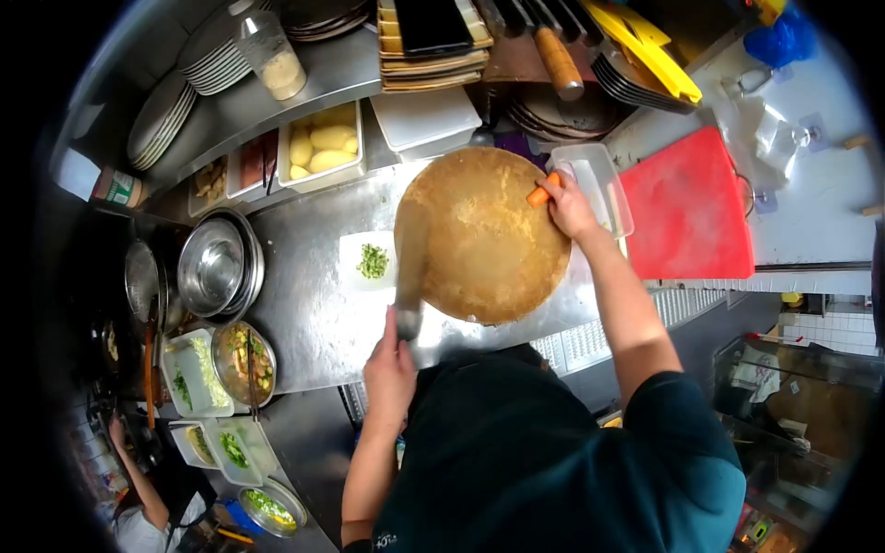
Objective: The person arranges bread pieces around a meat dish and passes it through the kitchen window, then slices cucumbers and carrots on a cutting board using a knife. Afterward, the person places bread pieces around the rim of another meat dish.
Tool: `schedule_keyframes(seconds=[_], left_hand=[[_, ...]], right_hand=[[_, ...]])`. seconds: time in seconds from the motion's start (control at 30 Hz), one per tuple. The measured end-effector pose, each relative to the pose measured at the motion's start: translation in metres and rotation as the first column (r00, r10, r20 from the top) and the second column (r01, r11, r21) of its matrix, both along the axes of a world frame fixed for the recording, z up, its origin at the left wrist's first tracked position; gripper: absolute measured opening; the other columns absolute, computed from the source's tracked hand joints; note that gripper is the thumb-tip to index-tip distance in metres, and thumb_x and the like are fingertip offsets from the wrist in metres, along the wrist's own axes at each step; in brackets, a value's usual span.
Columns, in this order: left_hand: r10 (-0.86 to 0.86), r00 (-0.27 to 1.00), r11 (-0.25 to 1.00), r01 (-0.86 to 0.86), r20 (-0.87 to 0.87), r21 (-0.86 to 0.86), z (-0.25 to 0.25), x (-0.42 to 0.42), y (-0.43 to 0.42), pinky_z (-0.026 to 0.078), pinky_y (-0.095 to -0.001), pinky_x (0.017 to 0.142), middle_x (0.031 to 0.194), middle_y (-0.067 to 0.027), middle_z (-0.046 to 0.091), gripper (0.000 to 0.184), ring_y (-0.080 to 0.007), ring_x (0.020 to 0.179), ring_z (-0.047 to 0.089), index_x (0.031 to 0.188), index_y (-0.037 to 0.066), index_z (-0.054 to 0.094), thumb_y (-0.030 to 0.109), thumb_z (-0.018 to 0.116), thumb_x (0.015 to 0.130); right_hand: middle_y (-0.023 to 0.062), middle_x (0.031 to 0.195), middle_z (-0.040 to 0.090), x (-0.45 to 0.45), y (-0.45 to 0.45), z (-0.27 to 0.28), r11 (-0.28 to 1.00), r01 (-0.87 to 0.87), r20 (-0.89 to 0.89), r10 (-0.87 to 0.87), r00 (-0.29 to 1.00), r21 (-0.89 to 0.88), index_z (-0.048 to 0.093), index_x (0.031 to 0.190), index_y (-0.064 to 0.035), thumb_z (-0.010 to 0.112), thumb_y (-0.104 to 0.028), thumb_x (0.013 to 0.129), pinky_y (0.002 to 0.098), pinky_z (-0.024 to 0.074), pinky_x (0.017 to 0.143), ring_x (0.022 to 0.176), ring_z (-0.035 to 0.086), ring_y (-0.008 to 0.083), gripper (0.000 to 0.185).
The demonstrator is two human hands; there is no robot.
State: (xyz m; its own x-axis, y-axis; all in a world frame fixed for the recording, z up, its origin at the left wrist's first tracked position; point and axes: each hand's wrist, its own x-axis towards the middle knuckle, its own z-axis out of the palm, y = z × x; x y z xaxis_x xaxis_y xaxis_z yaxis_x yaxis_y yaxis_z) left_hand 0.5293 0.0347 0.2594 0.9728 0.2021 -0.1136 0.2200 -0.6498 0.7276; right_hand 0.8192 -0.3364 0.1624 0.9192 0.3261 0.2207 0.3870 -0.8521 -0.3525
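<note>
A round wooden chopping board point(489, 235) lies on the steel counter. My left hand point(389, 376) is wrapped round the handle of a cleaver point(412, 263), whose blurred blade is over the board's left edge. At the board's upper right, my right hand point(572, 205) holds an orange carrot piece point(544, 190), near a clear plastic container point(604, 189). Chopped green pieces point(372, 262) sit on a white square dish point(355, 275) left of the board.
Stacked steel bowls point(214, 265), a bowl of mixed food point(244, 367) and a tub of peeled potatoes point(323, 147) stand to the left. A red cutting board point(687, 207) lies right. Knives point(553, 57) rest above. Another person's arm point(138, 475) shows lower left.
</note>
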Motion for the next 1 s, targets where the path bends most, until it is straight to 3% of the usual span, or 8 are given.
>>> schedule_keyframes(seconds=[0.03,0.07,0.2,0.37,0.47,0.7,1.0], left_hand=[[-0.034,0.998,0.999,0.034,-0.051,0.008,0.003,0.008,-0.016,0.056,-0.0448,0.083,0.106,-0.0286,0.071,0.069,-0.0445,0.094,0.072,0.163,0.015,0.039,-0.001,0.059,0.099],[-0.073,0.997,0.995,0.074,-0.017,0.067,-0.001,0.013,-0.030,0.057,-0.0494,0.080,0.100,-0.0222,0.071,0.067,-0.0407,0.089,0.071,0.162,0.015,0.041,0.003,0.059,0.098],[-0.153,0.988,0.966,0.143,0.029,0.213,0.000,0.030,-0.073,0.057,-0.0488,0.069,0.085,-0.0175,0.066,0.071,-0.0378,0.073,0.068,0.162,0.016,0.042,0.003,0.062,0.094],[-0.203,0.978,0.917,0.204,-0.039,0.343,0.003,0.028,-0.110,0.058,-0.0486,0.063,0.080,-0.0161,0.063,0.078,-0.0367,0.065,0.067,0.162,0.017,0.043,0.001,0.065,0.089],[-0.198,0.974,0.887,0.227,-0.111,0.401,-0.003,0.028,-0.122,0.059,-0.0496,0.062,0.079,-0.0164,0.063,0.084,-0.0373,0.064,0.068,0.164,0.018,0.040,-0.001,0.064,0.086],[-0.195,0.965,0.858,0.255,-0.175,0.447,-0.012,0.030,-0.127,0.059,-0.0505,0.062,0.078,-0.0164,0.063,0.089,-0.0387,0.062,0.068,0.165,0.021,0.037,-0.003,0.063,0.083],[-0.219,0.962,0.896,0.264,-0.161,0.358,0.020,0.017,-0.134,0.057,-0.0518,0.061,0.077,-0.0176,0.060,0.082,-0.0401,0.062,0.066,0.162,0.025,0.043,-0.001,0.065,0.088]], right_hand=[[0.0235,0.139,0.057,0.000,-0.007,-0.008,0.998,-0.061,-0.017,0.061,0.998,0.025,0.070,0.129,-0.0127,0.069,0.007,0.078,0.0446,0.0535,0.105,0.123,0.061,0.0430,0.055],[0.0227,0.138,0.058,-0.002,-0.009,0.000,0.991,-0.122,-0.029,0.123,0.992,0.049,0.070,0.128,-0.0125,0.070,0.007,0.079,0.0439,0.0541,0.104,0.121,0.062,0.0426,0.053],[0.0217,0.133,0.062,-0.044,0.015,0.011,0.921,-0.332,-0.005,0.340,0.940,0.204,0.073,0.121,-0.0105,0.069,0.006,0.077,0.0451,0.0531,0.104,0.120,0.062,0.0418,0.047],[0.0217,0.147,0.056,-0.117,0.037,-0.002,0.908,-0.372,-0.001,0.380,0.925,0.195,0.071,0.129,-0.0141,0.069,0.001,0.081,0.0453,0.0467,0.115,0.138,0.053,0.0431,0.050],[0.0178,0.143,0.058,-0.124,0.028,0.006,0.888,-0.420,0.105,0.407,0.907,0.185,0.070,0.128,-0.0099,0.070,-0.006,0.085,0.0443,0.0467,0.113,0.133,0.056,0.0392,0.043],[0.0127,0.122,0.065,-0.097,0.026,-0.007,0.726,-0.650,0.254,0.601,0.758,0.223,0.068,0.117,-0.0009,0.071,-0.012,0.087,0.0411,0.0523,0.100,0.116,0.062,0.0322,0.032],[0.0123,0.118,0.066,-0.092,0.027,-0.007,0.725,-0.678,0.297,0.626,0.721,0.117,0.068,0.113,-0.0032,0.074,-0.012,0.084,0.0397,0.0529,0.100,0.113,0.062,0.0310,0.031]])
